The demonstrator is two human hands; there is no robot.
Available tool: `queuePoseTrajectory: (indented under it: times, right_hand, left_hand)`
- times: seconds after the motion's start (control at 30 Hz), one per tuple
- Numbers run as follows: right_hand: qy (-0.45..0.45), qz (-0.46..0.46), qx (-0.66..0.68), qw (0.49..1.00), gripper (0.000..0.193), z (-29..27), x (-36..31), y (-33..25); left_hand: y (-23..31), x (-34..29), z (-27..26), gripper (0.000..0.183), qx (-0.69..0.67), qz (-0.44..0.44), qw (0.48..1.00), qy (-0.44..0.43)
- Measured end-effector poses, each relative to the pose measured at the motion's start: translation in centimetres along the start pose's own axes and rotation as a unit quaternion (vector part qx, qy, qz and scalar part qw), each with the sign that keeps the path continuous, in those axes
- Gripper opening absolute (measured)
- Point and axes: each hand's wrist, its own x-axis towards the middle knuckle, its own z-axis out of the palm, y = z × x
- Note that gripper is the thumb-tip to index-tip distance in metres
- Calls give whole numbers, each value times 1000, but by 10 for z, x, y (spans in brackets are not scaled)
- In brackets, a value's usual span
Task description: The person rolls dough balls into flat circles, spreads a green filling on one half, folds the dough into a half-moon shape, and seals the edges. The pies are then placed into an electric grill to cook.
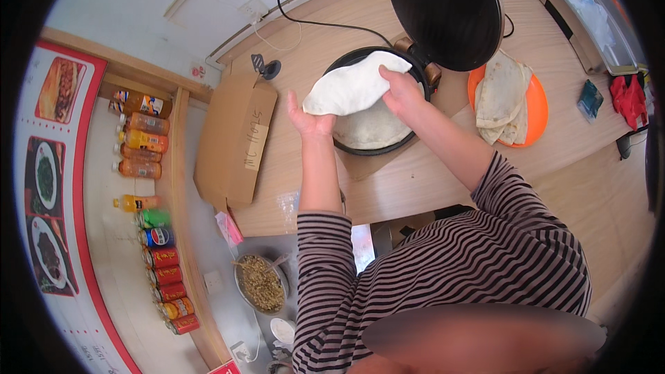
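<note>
A folded, half-moon white dough flatbread [355, 88] is held up over a round black electric griddle [377, 150]. My left hand [309, 120] supports its left end from below, thumb out to the side and fingers mostly hidden under the dough. At the other end, my right hand [403, 94] pinches the edge with the thumb on top. Another pale half-moon flatbread [374, 127] lies in the near half of the pan, partly covered by the held one. The griddle's black lid [447, 14] stands raised behind, hinged at the pan's right side.
Folded cooked flatbreads [504, 90] lie on an orange plate [539, 114] to the right. A cardboard box [232, 142] stands at the left, near a black slotted spatula [264, 67]. A bowl of chopped filling [263, 284] sits below left. The black power cord [332, 24] runs behind the griddle.
</note>
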Motion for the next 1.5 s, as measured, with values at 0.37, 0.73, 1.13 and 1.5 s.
queuePoseTrajectory:
  times: [0.37,0.73,1.13,1.5]
  right_hand:
    - [-146,-56,-530,834,19,-79,-70,-51]
    - [-204,-127,-621,746,17,-76,-76,-89]
    - [-285,-122,-620,721,17,-81,-83,-82]
    - [-256,-272,-629,682,16,-57,-119,-146]
  left_hand:
    - [-12,14,-6,35,839,242,488,0]
    - [-24,51,7,52,951,132,233,-151]
    - [-48,106,-13,56,913,164,141,-346]
    - [-35,91,13,54,873,155,306,-348]
